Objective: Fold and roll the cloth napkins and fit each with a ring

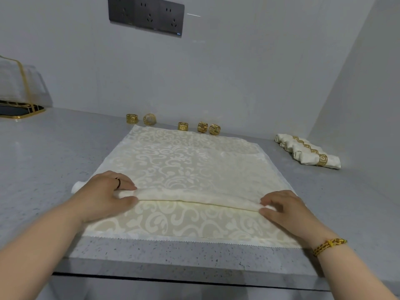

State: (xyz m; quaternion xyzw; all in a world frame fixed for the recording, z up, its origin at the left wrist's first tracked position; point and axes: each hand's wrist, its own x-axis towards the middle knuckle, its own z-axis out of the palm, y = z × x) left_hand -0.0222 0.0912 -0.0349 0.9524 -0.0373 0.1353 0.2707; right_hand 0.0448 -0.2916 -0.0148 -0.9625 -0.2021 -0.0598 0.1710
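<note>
Cream damask napkin [194, 156] lies flat on the grey table [43, 169], its near edge close to the table front. A rolled fold [194, 197] runs left-right across the napkin's near half. Left hand [104, 195] pinches the fold's left end between thumb and fingers; right hand [283, 207] pinches the right end the same way. Five gold napkin rings [183, 126] sit loose in a row just past the napkin's far edge. Three ringed rolled napkins [309, 151] lie far right, side by side, touching. Socket panel [146, 16] on the far wall
</note>
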